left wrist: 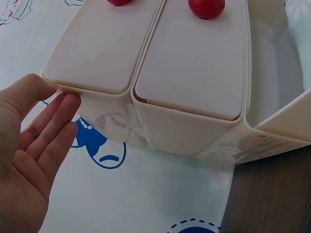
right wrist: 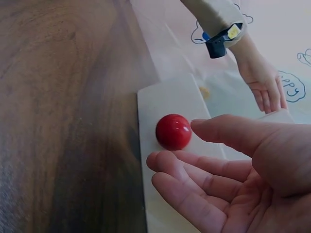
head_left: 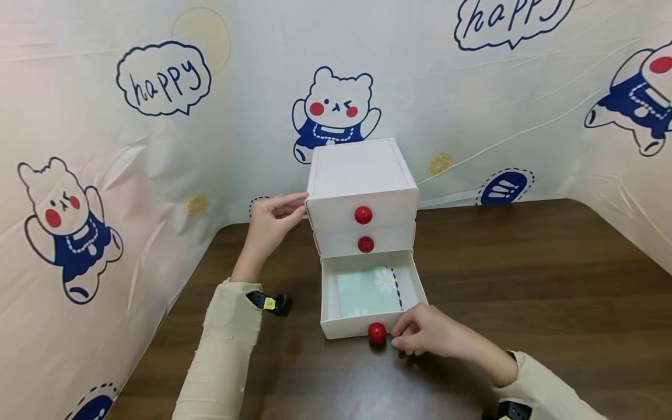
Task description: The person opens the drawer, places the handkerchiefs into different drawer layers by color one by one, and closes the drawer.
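Observation:
A white three-drawer cabinet [head_left: 362,166] stands on the table, its bottom drawer [head_left: 346,329] pulled out and the upper two closed. Inside that drawer lies a mint-green flat item [head_left: 362,291] with white daisies and a black-and-white striped edge. My left hand [head_left: 269,224] touches the cabinet's upper left front corner, with the thumb at the front edge and nearly straight fingers along the side [left wrist: 97,104]. Just right of the bottom drawer's round red knob [head_left: 377,332] is my right hand [head_left: 436,331]. Its thumb and loosely bent fingers [right wrist: 194,199] stand apart beside the knob, holding nothing.
Two more red knobs, the top one [head_left: 363,214] and the middle one [head_left: 366,244], project from the closed drawers. The cabinet stands near the back edge of the dark wooden table [head_left: 499,280]. Behind it hangs a pale printed cloth [head_left: 252,116] with bears.

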`<state>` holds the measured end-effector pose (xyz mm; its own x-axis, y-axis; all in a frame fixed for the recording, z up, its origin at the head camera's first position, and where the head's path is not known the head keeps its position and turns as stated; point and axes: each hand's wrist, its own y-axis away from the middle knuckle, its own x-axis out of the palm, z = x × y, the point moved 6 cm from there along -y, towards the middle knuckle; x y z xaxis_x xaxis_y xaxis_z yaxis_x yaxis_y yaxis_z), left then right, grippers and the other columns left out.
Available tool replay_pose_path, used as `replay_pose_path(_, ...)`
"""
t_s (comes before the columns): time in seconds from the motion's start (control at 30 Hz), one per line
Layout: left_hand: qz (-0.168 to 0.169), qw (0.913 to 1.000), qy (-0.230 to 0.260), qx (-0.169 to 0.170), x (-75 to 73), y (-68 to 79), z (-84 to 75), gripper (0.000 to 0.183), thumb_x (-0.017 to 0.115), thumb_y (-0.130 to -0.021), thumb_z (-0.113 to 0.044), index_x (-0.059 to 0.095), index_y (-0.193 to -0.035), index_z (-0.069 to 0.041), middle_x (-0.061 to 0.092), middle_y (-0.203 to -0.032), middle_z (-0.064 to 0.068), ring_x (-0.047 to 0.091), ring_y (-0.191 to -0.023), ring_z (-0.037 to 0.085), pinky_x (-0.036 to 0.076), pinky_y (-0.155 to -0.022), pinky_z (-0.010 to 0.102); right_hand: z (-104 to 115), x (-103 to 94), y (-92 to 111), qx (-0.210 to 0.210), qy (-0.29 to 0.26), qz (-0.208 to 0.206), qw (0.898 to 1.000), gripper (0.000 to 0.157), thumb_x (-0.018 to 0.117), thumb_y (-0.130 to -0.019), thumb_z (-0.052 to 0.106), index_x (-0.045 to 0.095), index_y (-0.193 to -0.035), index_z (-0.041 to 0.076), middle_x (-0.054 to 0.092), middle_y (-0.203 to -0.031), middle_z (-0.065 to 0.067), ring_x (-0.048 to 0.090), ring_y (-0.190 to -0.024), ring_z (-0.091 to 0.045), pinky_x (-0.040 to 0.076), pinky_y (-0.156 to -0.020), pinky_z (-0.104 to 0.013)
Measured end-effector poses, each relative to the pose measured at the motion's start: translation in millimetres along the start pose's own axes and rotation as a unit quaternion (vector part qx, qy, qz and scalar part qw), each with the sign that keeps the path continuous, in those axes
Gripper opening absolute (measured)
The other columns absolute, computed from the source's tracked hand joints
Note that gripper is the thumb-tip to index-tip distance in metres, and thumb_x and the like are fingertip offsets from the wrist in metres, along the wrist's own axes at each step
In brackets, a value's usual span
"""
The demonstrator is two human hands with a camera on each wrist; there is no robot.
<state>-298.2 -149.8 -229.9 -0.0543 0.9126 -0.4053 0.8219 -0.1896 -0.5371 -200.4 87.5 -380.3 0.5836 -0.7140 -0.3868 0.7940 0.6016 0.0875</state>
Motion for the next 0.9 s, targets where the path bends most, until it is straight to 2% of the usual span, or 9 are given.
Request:
replay_pose_path(0.27, -0.001, 0.9999, 0.014, -0.003, -0.4, 0.2, 3.8, 0.025, 0.063, -0.082, 0.006, 0.064, -0.108, 0.008, 0.063, -0.093, 0.025, 0.06, -0.081, 0.04, 0.049, -0.064, 0.014, -9.0, 10.3, -5.7, 0.01, -0.01, 0.005, 1.0, 0.012, 0.066, -0.081, 0.007, 0.066, -0.082, -0.005, 0.064, -0.062, -0.013, 0.06, -0.055, -0.02, 0.052, -0.05, -0.03)
replay_pose_path(0.53, -0.003, 1.0, 0.002, 0.001, -0.6, 0.2, 0.9, 0.025, 0.064, -0.083, 0.004, 0.065, -0.107, 0.007, 0.064, -0.092, 0.022, 0.062, -0.078, 0.028, 0.049, -0.065, 0.015, -8.6, 17.1, -10.6, -0.001, 0.006, -0.015, 1.0, 0.018, 0.065, -0.083, 0.013, 0.066, -0.075, -0.003, 0.06, -0.058, -0.007, 0.056, -0.051, -0.015, 0.051, -0.048, -0.029)
replay_pose_path(0.73, -0.003, 1.0, 0.004, 0.001, -0.8, 0.3, 2.3, 0.025, 0.063, -0.083, 0.004, 0.065, -0.107, 0.007, 0.064, -0.092, 0.022, 0.063, -0.078, 0.028, 0.049, -0.065, 0.015, -6.9, 19.9, -13.2, 0.001, 0.005, -0.016, 1.0, 0.024, 0.063, -0.086, 0.014, 0.064, -0.069, -0.003, 0.06, -0.057, -0.008, 0.057, -0.051, -0.018, 0.051, -0.048, -0.033)
replay_pose_path(0.9, -0.004, 1.0, 0.006, -0.005, -1.1, 0.7, 3.3, 0.025, 0.063, -0.083, 0.004, 0.065, -0.108, 0.006, 0.064, -0.093, 0.022, 0.063, -0.077, 0.02, 0.049, -0.066, 0.016, -7.0, 20.6, -13.4, 0.0, 0.003, -0.022, 1.0, 0.024, 0.062, -0.087, 0.013, 0.064, -0.069, -0.004, 0.06, -0.058, -0.009, 0.057, -0.051, -0.019, 0.051, -0.047, -0.033)
